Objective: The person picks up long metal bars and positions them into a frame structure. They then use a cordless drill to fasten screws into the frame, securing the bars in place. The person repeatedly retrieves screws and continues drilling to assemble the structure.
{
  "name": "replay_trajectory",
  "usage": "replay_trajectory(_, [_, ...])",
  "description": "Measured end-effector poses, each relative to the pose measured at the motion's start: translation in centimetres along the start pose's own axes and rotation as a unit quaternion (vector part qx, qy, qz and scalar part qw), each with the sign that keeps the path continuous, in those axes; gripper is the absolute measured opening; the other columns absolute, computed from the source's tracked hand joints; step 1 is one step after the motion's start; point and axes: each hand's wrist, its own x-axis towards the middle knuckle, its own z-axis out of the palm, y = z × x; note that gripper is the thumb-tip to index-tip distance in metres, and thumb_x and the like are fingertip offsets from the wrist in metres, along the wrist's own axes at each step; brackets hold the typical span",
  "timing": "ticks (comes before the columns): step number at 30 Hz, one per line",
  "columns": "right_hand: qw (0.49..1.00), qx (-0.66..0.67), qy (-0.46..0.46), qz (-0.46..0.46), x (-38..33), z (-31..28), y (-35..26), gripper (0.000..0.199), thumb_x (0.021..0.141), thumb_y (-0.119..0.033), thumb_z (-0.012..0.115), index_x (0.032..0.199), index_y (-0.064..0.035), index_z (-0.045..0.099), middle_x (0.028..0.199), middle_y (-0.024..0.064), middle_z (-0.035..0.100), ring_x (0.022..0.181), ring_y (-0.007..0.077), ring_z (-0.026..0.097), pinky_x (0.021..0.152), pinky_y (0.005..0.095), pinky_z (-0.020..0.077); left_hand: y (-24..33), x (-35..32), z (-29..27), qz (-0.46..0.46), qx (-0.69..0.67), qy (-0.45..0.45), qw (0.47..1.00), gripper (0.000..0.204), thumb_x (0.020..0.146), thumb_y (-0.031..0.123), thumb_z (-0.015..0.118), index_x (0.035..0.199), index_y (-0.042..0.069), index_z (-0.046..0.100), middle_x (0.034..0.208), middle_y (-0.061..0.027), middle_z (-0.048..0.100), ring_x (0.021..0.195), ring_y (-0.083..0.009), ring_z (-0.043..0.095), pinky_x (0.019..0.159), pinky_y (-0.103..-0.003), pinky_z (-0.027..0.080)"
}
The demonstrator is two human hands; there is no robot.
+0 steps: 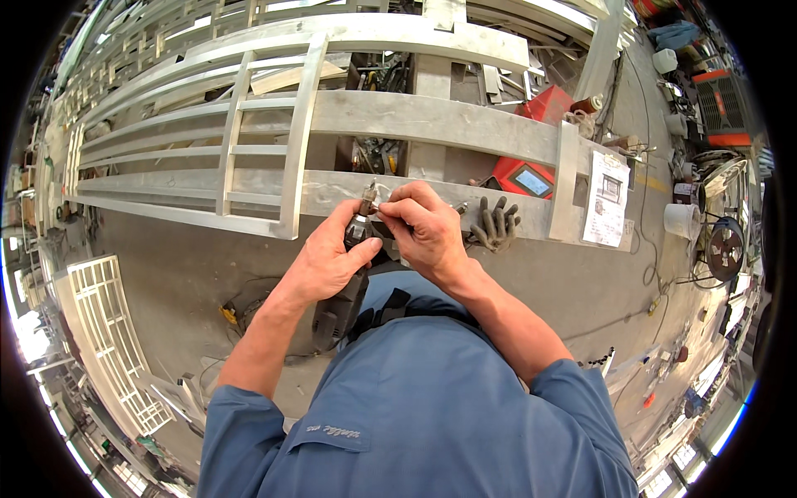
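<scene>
A dark power tool (pixel 355 241) is held in the left hand (pixel 328 261). The fingers of that hand are wrapped around the tool's body, so its grip is closed on the tool. The left forearm comes up from the lower edge, bent at the elbow, with the blue sleeve rolled short.

The right hand (pixel 425 228) is bent over the top of the tool. Its thumb and fingers are pinched on a small silver piece (pixel 380 207) at the tool's tip, so this grip is closed too. What the small piece is cannot be told. The right forearm slants in from the lower right.

Both hands are held close together, just in front of a long metal frame (pixel 415 120) made of pale bars. The tool's tip is near the frame's front bar.

One pair of dark gloves (pixel 496 222) is laid on the front bar, just right of the hands. One sheet of paper (pixel 607 199) is lying farther right. One red box (pixel 531 170) with a screen is seen behind the bars.
</scene>
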Motion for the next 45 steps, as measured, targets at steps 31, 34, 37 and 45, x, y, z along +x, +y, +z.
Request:
replay_trajectory(31, [0.982,0.097,-0.059,0.152,-0.8,1.2,-1.2,0.008,0.092,-0.001,0.070,0.098,0.0011,0.065,0.079,0.0041,0.069,0.072,0.0073,0.062,0.065,0.0247,0.0511,-1.4,-3.6,-1.9,-0.005,0.002,-0.026,1.000,0.043,0.094,0.015,0.067,0.133,0.004,0.052,0.080,-0.0008,0.057,0.071,-0.0090,0.056,0.068,-0.027,0.047])
replay_trajectory(34, [0.981,0.101,-0.039,0.162,-0.6,1.2,-1.5,0.008,0.092,-0.002,0.071,0.097,0.0009,0.065,0.078,0.0029,0.068,0.070,0.0067,0.060,0.064,0.0242,0.0498,-1.5,-3.6,-1.7,-0.009,0.002,-0.030,1.000,0.043,0.094,0.015,0.066,0.133,0.004,0.052,0.080,-0.0006,0.056,0.072,-0.0090,0.056,0.068,-0.027,0.047])
replay_trajectory(37, [0.944,0.187,-0.052,0.266,-0.4,0.8,-1.8,0.007,0.092,-0.002,0.071,0.095,0.0010,0.065,0.075,0.0019,0.066,0.069,0.0059,0.059,0.063,0.0235,0.0482,-1.5,-3.6,-1.5,-0.018,-0.005,-0.039,0.999,0.044,0.094,0.015,0.066,0.133,0.003,0.052,0.080,-0.0008,0.056,0.072,-0.0091,0.056,0.068,-0.027,0.047])
replay_trajectory(45, [0.978,0.126,-0.078,0.145,-1.6,0.8,-1.4,0.009,0.087,0.004,0.073,0.089,0.0025,0.064,0.090,0.0044,0.063,0.071,0.0059,0.054,0.060,0.0229,0.0452,-0.8,-3.0,-1.2,-0.020,0.007,-0.029,0.999,0.043,0.093,0.016,0.066,0.130,0.002,0.052,0.083,-0.0022,0.059,0.073,-0.0097,0.058,0.067,-0.028,0.049])
